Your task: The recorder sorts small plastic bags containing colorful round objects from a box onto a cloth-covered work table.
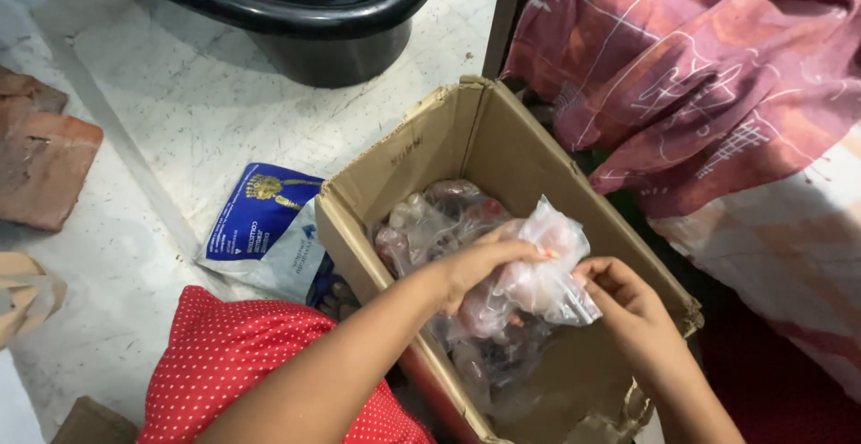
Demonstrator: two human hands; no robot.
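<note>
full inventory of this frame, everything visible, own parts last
clear plastic bag: 1, see-through with pinkish contents, held over the box by both hands
other plastic bags: several, clear, exact count unclear, inside the box
cardboard box: 1, brown, open, centre of view on the floor
printed pouch: 1, blue and white, flat on the floor left of the box
tub: 1, black, top of view on the floor
patterned cloth: 1, pink and maroon, upper right
brick pieces: reddish brown, left edge
floor: pale speckled stone
red dotted garment: 1, on the person, bottom left
left hand: gripping the clear plastic bag
right hand: pinching the bag's right edge
</note>
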